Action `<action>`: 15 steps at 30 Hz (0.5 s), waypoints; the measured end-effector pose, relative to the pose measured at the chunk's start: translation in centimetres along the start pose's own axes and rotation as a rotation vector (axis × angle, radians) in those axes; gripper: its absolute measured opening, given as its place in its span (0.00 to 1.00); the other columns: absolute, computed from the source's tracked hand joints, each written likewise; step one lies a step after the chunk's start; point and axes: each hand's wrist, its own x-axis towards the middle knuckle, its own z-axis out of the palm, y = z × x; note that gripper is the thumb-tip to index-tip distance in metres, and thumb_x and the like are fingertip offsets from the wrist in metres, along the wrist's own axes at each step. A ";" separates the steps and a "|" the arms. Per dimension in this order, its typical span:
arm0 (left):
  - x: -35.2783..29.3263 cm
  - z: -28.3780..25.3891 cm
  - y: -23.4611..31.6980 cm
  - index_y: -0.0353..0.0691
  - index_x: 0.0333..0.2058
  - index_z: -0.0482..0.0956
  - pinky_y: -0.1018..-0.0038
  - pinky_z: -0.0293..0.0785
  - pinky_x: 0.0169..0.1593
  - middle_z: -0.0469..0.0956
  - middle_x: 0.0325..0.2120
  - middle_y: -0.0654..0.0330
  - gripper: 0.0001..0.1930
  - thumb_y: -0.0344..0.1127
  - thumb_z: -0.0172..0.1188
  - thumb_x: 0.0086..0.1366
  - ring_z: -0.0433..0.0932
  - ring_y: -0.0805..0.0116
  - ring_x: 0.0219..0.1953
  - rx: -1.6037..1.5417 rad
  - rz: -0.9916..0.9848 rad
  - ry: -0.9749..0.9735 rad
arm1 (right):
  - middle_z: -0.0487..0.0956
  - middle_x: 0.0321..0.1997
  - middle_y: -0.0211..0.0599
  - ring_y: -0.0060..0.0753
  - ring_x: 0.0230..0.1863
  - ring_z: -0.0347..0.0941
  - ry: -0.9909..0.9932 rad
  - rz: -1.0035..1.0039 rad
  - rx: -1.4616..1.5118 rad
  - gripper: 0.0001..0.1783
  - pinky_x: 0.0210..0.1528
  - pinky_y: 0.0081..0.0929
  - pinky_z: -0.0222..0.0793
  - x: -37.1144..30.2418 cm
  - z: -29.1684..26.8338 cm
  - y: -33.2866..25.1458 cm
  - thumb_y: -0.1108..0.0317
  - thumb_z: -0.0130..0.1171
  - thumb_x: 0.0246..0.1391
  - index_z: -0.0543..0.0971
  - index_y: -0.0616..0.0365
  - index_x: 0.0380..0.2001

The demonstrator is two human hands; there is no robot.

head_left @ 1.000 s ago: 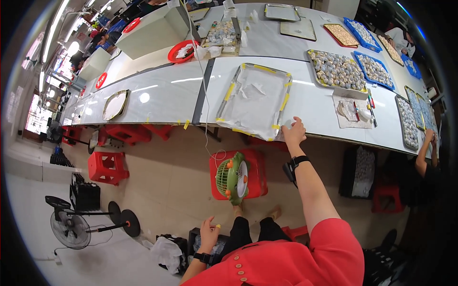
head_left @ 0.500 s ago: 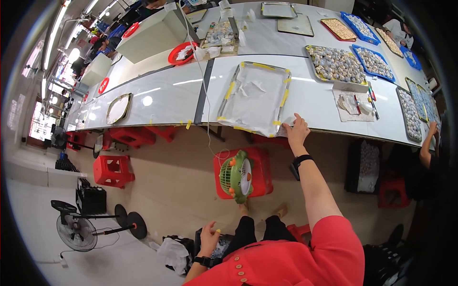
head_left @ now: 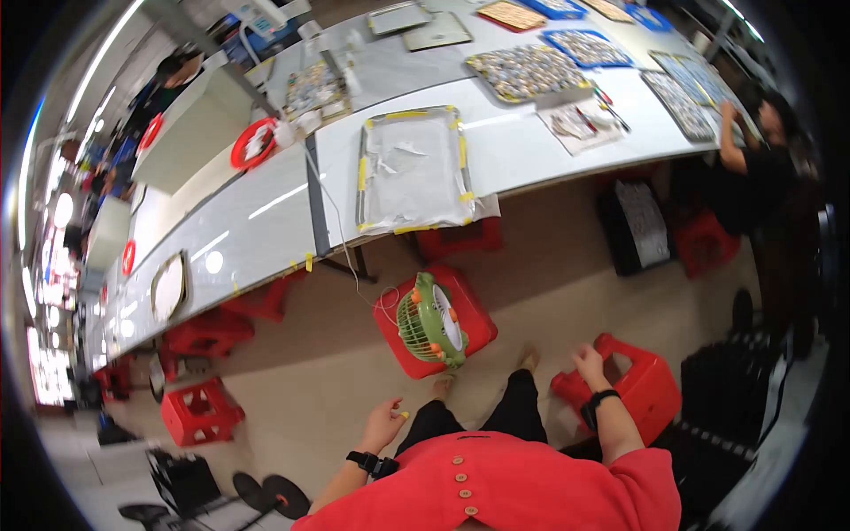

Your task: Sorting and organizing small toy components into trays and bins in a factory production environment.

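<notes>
A low red plastic stool (head_left: 639, 388) is touched by the loosely curled right hand (head_left: 589, 363); the left hand (head_left: 386, 422), half-open, is held empty beside the knee.

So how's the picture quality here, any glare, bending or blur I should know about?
Head view: strong fisheye bending, so the long white table curves and the corners go black; ceiling lights glare in streaks on its glossy top; the left rim is blown out by bright lamps; the right hand on the red stool and the left hand look slightly soft.
</notes>
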 end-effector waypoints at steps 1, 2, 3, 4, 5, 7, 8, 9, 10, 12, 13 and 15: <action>0.8 -1.1 -0.7 0.37 0.45 0.69 0.74 0.71 0.35 0.74 0.34 0.54 0.21 0.35 0.58 0.51 0.75 0.66 0.27 0.048 0.049 -0.077 | 0.76 0.30 0.48 0.45 0.36 0.73 0.014 0.086 -0.022 0.17 0.39 0.34 0.68 -3.7 0.5 3.5 0.62 0.58 0.37 0.74 0.60 0.31; 1.2 -2.5 -1.0 0.37 0.45 0.69 0.74 0.71 0.35 0.74 0.34 0.54 0.21 0.35 0.58 0.51 0.75 0.66 0.27 0.068 0.067 -0.100 | 0.76 0.28 0.48 0.44 0.33 0.73 0.077 0.248 -0.021 0.15 0.37 0.33 0.68 -7.3 1.2 4.8 0.63 0.59 0.36 0.74 0.61 0.28; 1.8 -4.0 -0.9 0.38 0.44 0.70 0.72 0.71 0.36 0.74 0.35 0.52 0.21 0.37 0.58 0.50 0.75 0.63 0.30 0.117 0.056 -0.155 | 0.76 0.26 0.48 0.45 0.33 0.74 0.136 0.255 -0.026 0.13 0.37 0.34 0.68 -11.9 2.7 8.2 0.63 0.58 0.35 0.75 0.61 0.26; 2.3 -5.1 -1.0 0.39 0.43 0.71 0.70 0.71 0.38 0.74 0.36 0.51 0.21 0.39 0.58 0.50 0.76 0.61 0.32 0.168 0.043 -0.200 | 0.76 0.26 0.48 0.45 0.32 0.74 0.081 0.337 -0.120 0.13 0.36 0.35 0.68 -17.1 4.4 10.4 0.63 0.58 0.35 0.75 0.61 0.24; 2.8 -5.9 -0.9 0.39 0.43 0.71 0.70 0.71 0.38 0.74 0.36 0.51 0.21 0.39 0.58 0.50 0.76 0.61 0.32 0.200 0.067 -0.223 | 0.76 0.26 0.48 0.45 0.32 0.74 0.020 0.425 -0.206 0.12 0.36 0.36 0.68 -21.3 6.0 11.4 0.63 0.59 0.35 0.76 0.61 0.22; 4.8 -7.3 -1.1 0.40 0.44 0.71 0.68 0.71 0.39 0.75 0.36 0.50 0.22 0.41 0.58 0.49 0.75 0.58 0.35 0.444 0.171 -0.293 | 0.77 0.30 0.47 0.45 0.36 0.73 -0.190 0.706 -0.061 0.14 0.42 0.32 0.67 -27.8 7.0 5.4 0.62 0.59 0.34 0.78 0.58 0.26; 5.9 -6.3 -0.4 0.40 0.44 0.71 0.68 0.71 0.39 0.75 0.36 0.50 0.22 0.41 0.58 0.49 0.75 0.58 0.35 0.482 0.215 -0.337 | 0.77 0.30 0.45 0.43 0.36 0.74 -0.172 0.777 0.102 0.14 0.42 0.30 0.68 -31.4 9.1 6.8 0.61 0.59 0.34 0.79 0.58 0.26; 6.8 -4.7 0.4 0.40 0.43 0.71 0.67 0.70 0.40 0.75 0.35 0.50 0.22 0.41 0.58 0.50 0.75 0.57 0.35 0.572 0.283 -0.466 | 0.78 0.30 0.43 0.41 0.35 0.74 -0.144 0.854 0.274 0.15 0.42 0.29 0.68 -35.2 12.1 8.8 0.60 0.60 0.33 0.79 0.57 0.26; 8.3 -5.4 1.2 0.40 0.43 0.71 0.66 0.70 0.40 0.75 0.35 0.50 0.22 0.42 0.58 0.50 0.75 0.56 0.35 0.715 0.355 -0.615 | 0.78 0.28 0.41 0.38 0.34 0.75 -0.125 0.841 0.363 0.15 0.39 0.29 0.69 -38.8 17.5 7.6 0.59 0.61 0.33 0.79 0.57 0.26; 9.7 -3.6 5.0 0.40 0.43 0.71 0.66 0.70 0.41 0.75 0.35 0.50 0.22 0.42 0.58 0.50 0.75 0.56 0.36 0.818 0.428 -0.741 | 0.77 0.27 0.43 0.40 0.32 0.74 0.106 0.874 0.601 0.14 0.37 0.33 0.70 -42.0 21.3 3.9 0.61 0.60 0.35 0.78 0.56 0.27; 9.4 -2.8 6.2 0.40 0.44 0.71 0.67 0.70 0.41 0.75 0.35 0.51 0.22 0.43 0.58 0.51 0.75 0.56 0.36 0.834 0.421 -0.786 | 0.77 0.26 0.44 0.44 0.31 0.74 0.244 0.772 0.408 0.12 0.34 0.35 0.69 -42.8 20.8 0.4 0.61 0.57 0.38 0.76 0.57 0.26; 10.1 -1.1 7.4 0.39 0.44 0.70 0.70 0.71 0.40 0.75 0.34 0.51 0.20 0.40 0.58 0.52 0.76 0.60 0.36 0.869 0.470 -0.904 | 0.76 0.25 0.46 0.49 0.31 0.72 0.193 0.917 0.426 0.14 0.31 0.42 0.67 -44.4 23.7 -1.7 0.57 0.50 0.43 0.75 0.58 0.22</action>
